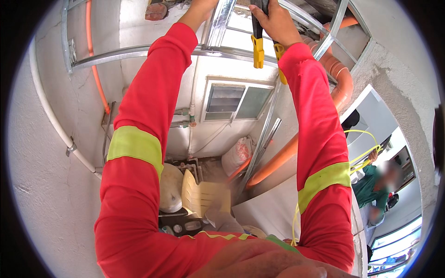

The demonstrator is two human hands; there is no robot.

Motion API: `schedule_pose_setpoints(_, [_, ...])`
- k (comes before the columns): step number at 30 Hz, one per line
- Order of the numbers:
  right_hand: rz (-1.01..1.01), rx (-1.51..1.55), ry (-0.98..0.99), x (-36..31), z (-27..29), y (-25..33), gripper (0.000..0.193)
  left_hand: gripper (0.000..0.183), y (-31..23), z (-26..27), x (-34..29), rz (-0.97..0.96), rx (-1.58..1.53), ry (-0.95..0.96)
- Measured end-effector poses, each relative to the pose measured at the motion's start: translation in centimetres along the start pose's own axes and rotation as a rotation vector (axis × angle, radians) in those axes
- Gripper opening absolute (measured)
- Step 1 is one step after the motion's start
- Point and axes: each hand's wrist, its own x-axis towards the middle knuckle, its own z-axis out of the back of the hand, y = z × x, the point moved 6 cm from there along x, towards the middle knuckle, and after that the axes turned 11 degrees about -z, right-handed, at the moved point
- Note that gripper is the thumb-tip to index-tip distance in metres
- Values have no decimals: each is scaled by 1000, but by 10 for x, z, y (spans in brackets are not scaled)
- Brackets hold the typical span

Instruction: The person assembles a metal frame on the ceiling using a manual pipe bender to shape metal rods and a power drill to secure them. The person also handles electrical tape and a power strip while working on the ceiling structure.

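Note:
Both my arms, in red sleeves with lime bands, reach up to a metal frame of channel profiles overhead. My left hand is beside an upright shiny metal profile. The top edge cuts off its fingers, so its grip does not show. Fingers of my right hand are wrapped round a two-handled hand tool with black and yellow handles, one on each side of the hand. The tool's working end is out of view at the top.
Orange pipe bends down on the right; a thinner orange conduit runs at left. Below are a window, a white sack, leaning metal profiles and a cream plastic chair. Another person with yellow cable stands beyond the opening.

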Motion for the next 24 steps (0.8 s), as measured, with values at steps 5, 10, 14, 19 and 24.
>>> schedule_pose_setpoints(5, [64, 39, -161, 2, 23, 19, 51, 84, -9, -12, 14, -172, -91, 67])
schedule_pose_setpoints(10, [91, 22, -85, 13, 29, 31, 52, 92, -8, -8, 2, -158, -81, 26])
schedule_pose_setpoints(14, [113, 4, -77, 14, 26, 32, 50, 95, -5, -8, -6, -115, -91, 37])
schedule_pose_setpoints(19, [144, 3, -79, 16, 21, 35, 48, 99, -1, -6, -8, -131, -93, 36])
schedule_pose_setpoints(24, [123, -36, -35, 23, 20, 37, 42, 101, 0, -4, -10, -192, -118, 63])
